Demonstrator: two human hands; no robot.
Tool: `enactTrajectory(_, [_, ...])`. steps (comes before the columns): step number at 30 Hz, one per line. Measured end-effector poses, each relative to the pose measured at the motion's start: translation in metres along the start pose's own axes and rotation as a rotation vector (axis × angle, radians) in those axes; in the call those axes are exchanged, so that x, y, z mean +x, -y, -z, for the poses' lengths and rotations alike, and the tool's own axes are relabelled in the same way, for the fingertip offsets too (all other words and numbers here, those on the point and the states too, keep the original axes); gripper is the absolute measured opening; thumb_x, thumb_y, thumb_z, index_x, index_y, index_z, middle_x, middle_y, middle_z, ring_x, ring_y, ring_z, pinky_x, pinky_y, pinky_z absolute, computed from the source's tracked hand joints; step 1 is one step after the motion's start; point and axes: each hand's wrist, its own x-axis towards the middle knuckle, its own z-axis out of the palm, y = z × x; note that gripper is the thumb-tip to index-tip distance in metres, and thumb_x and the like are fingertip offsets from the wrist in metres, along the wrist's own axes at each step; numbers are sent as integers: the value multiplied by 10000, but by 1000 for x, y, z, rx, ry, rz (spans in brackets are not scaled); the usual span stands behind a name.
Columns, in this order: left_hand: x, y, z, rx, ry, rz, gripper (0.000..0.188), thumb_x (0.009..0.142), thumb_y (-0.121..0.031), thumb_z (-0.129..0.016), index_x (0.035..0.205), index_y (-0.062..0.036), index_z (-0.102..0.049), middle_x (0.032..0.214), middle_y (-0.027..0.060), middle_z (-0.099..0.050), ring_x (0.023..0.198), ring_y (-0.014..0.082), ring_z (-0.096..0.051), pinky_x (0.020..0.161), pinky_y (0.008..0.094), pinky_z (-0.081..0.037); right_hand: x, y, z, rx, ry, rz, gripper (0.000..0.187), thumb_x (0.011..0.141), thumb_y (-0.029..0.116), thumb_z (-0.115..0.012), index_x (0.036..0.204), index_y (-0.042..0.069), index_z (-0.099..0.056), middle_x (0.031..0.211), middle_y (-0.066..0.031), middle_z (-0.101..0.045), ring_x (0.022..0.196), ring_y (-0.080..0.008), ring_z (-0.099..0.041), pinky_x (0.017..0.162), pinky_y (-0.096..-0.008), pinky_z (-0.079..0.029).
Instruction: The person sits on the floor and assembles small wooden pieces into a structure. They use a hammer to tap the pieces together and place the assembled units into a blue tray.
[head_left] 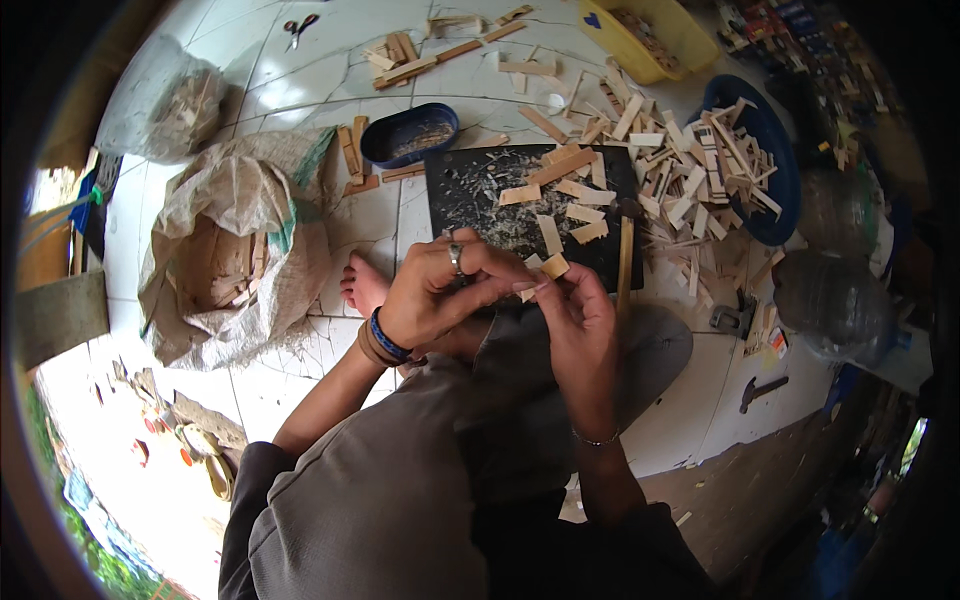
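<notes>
While we sit low over the tile floor (pixel 385 225), our L hand (pixel 450 285) & R hand (pixel 580 310) meet at center, nr the board's lower edge. The wood bit (pixel 553 266), small & pale, is up btw them, just above our lap. R hand: narrow, thumb & forefinger pinched on it. L hand: also narrow, fingertips closed at the same spot on pale wood; can't tell if that's one pc or several, as fingers overlap.

Clock dirs from our hands: at 12, the black board (pixel 620 172), w/ shavings (pixel 490 215) & loose strips (pixel 560 165) strewn on it. At 2, a hammer (pixel 626 250), wood handle, by the board's R edge. Beyond it, same dir, a big pile (pixel 690 185) of short strips runs into & around a blue basin (pixel 787 170). At 1, far off, a yellow tub (pixel 688 35) w/ wood inside. At 11, a blue oval tray (pixel 385 130) w/ some shavings; farther that way, scissors (pixel 298 32). At 10, a clear bag (pixel 140 100); at 9, our bare foot (pixel 367 283), then an open sack (pixel 165 265) w/ wood scraps. At 3, a clear jar (pixel 840 300); at 4, a small dark hammer (pixel 763 393) flat on the tiles.
</notes>
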Motion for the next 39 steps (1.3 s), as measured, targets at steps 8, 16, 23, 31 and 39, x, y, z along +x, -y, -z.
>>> enactTrajectory(8, [-4,5,1,18,28,68,137,911,-39,-777,1048,-40,-780,1050,76,-795,914,188,-704,798,313,-545,0,-4,0,-10,-21,-11,229,978,202,-758,1106,25,-688,901,-7,-704,699,-57,-482,632,-250,-431])
enactTrajectory(16, [-8,13,-2,-26,6,100,114,901,-18,-782,1008,-56,-779,1023,93,-798,904,192,-714,808,315,-552,-2,9,1,-98,-22,38,245,971,194,-763,1101,12,-662,872,-62,-723,705,-109,-639,614,-293,-480])
enactTrajectory(23, [-10,16,-4,-38,-28,132,105,884,-2,-797,967,-61,-772,1003,82,-799,888,166,-697,789,295,-533,-2,7,-1,-118,-62,137,232,969,199,-765,1079,21,-665,884,-56,-710,748,-118,-616,634,-296,-482])
enactTrajectory(31, [-7,15,-1,8,-6,104,98,880,-10,-795,941,-84,-773,974,69,-805,844,164,-695,769,292,-511,-3,6,-2,-91,-75,101,243,967,206,-771,1108,26,-688,924,-10,-714,709,-76,-518,649,-274,-455])
enactTrajectory(39, [5,-2,2,278,66,-54,172,841,-24,-803,987,-115,-791,996,34,-798,837,188,-669,758,317,-500,-1,5,-1,-89,-50,110,237,968,191,-767,1124,33,-684,938,-8,-723,754,-69,-566,655,-268,-448])
